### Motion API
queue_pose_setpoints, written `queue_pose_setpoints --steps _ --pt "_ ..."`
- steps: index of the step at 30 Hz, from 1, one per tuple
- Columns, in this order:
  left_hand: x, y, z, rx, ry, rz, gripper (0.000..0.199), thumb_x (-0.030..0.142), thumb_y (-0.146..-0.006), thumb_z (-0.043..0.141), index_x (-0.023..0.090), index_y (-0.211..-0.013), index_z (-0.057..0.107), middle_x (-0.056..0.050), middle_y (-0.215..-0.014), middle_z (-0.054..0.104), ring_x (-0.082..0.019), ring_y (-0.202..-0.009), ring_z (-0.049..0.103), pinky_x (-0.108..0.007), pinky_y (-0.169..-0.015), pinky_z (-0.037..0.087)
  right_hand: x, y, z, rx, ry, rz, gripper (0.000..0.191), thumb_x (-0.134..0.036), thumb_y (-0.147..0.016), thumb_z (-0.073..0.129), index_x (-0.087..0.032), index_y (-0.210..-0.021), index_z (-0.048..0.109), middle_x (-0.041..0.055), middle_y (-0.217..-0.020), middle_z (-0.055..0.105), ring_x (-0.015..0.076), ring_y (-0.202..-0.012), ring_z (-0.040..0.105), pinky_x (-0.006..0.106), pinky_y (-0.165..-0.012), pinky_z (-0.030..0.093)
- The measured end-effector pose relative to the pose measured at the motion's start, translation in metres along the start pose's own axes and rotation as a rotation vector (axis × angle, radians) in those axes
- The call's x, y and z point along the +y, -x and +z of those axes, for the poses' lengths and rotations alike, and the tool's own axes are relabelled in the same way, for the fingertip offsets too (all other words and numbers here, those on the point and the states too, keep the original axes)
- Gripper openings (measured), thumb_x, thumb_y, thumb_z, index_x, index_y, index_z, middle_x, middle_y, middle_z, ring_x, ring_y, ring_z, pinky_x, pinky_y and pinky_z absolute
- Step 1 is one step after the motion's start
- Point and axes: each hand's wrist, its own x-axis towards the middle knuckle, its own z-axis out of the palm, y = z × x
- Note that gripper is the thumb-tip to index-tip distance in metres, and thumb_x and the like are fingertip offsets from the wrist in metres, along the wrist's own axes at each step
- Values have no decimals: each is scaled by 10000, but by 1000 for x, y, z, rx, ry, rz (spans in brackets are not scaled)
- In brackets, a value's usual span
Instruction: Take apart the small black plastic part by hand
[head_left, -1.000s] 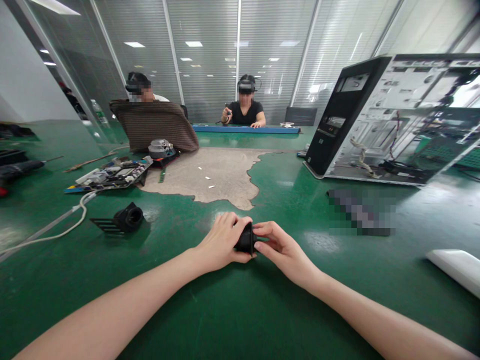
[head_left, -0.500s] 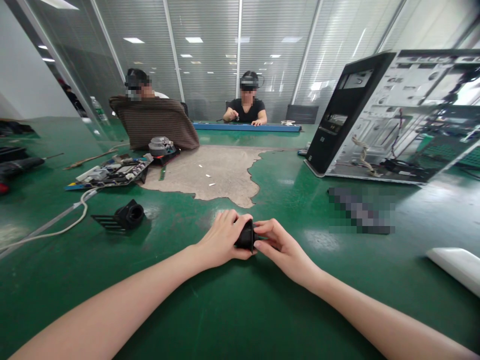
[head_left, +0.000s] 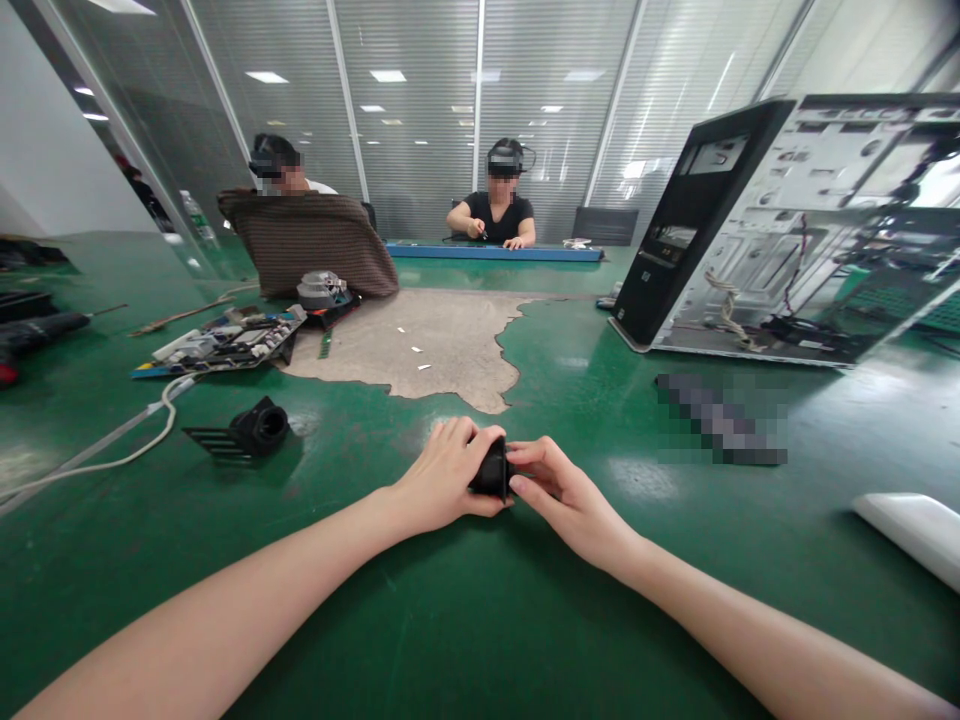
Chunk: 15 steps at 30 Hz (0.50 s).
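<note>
Just in front of me on the green table, a small black rounded part [head_left: 491, 474] with a flared rim lies on its side between my hands. My left hand [head_left: 439, 475] is closed around its left end, thumb on the near side. From the right, the fingertips of my right hand [head_left: 566, 492] pinch a short dark stub that projects past the rim. What that stub is cannot be made out. Farther left on the tabletop is a black slotted bracket with a round opening [head_left: 259, 428].
An open computer case [head_left: 697, 230] stands at the right, with a blurred-out flat item [head_left: 720, 420] before it. A circuit board [head_left: 225, 345], a cable [head_left: 169, 410] and a brown cloth [head_left: 315, 245] are at the left. Two people [head_left: 501, 205] sit across the table.
My hands and the black part stay almost in place; the right fingertips shift very slightly at the stub. The person opposite has moved a hand a little.
</note>
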Motion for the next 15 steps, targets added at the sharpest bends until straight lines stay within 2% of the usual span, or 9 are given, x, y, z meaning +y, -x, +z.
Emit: queue_pose_setpoints --steps 3,7,11,15 --pt "0 0 0 -7 4 -4 632 440 -632 647 201 -1153 381 -53 -943 440 -233 -854 430 -348 -737 338 0 -1 0 2 -13 20 169 -213 -838 485 -234 -1002 451 44 -1040 535 172 -998 562 340 -835 498" --pt "1 0 -1 -7 -2 -5 626 432 -643 642 201 -1160 377 -55 -943 442 -233 -852 430 -348 -737 337 -2 -1 1 -11 -10 59 322 -190 -836 473 -237 -1141 382 73 -1142 503 181 -1038 545 365 -863 484" --pt "1 0 -1 -9 -11 -6 614 415 -642 645 202 -1152 379 -53 -942 442 -232 -855 431 -341 -734 337 -2 -1 0 -37 -13 41 278 -177 -817 503 -236 -1074 414 49 -1081 526 174 -1030 549 348 -870 480" --pt "1 0 0 -2 -7 -1 610 426 -645 640 201 -1150 380 -53 -943 442 -229 -854 435 -340 -735 338 -2 0 0 -10 -53 23 159 -199 -824 500 -236 -971 454 21 -1003 531 162 -999 563 319 -838 495"
